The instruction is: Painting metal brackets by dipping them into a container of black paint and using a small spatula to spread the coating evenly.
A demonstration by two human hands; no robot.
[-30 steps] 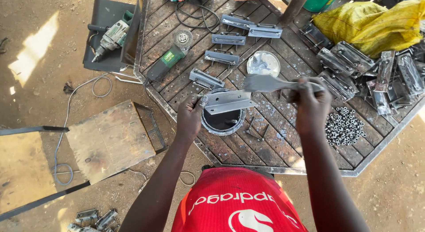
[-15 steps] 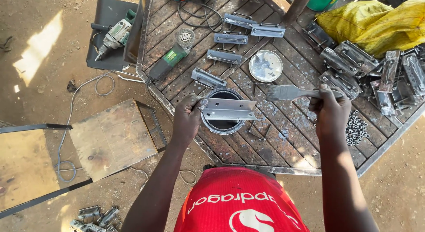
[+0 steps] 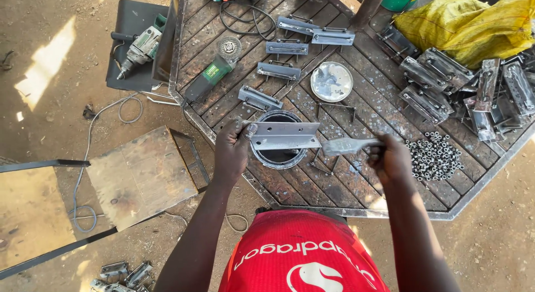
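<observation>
My left hand (image 3: 231, 152) grips the left end of a grey metal bracket (image 3: 284, 136) and holds it level over an open paint can (image 3: 278, 157) on the metal grid table (image 3: 334, 180). My right hand (image 3: 390, 161) holds a paint-covered brush (image 3: 348, 146) by its handle, bristles touching the right end of the bracket. The can's round lid (image 3: 331, 81) lies further back on the table.
Several painted brackets (image 3: 287, 48) lie in rows at the back; unpainted ones (image 3: 446, 80) pile up at the right by a yellow sack (image 3: 468, 18). A heap of nuts (image 3: 434, 155) sits by my right hand. An angle grinder (image 3: 214, 71), a drill (image 3: 136, 49) and a wooden stool (image 3: 139, 177) are left.
My right hand has brought the brush leftward and down from above the table until its bristles meet the bracket. The left hand has kept the bracket over the can.
</observation>
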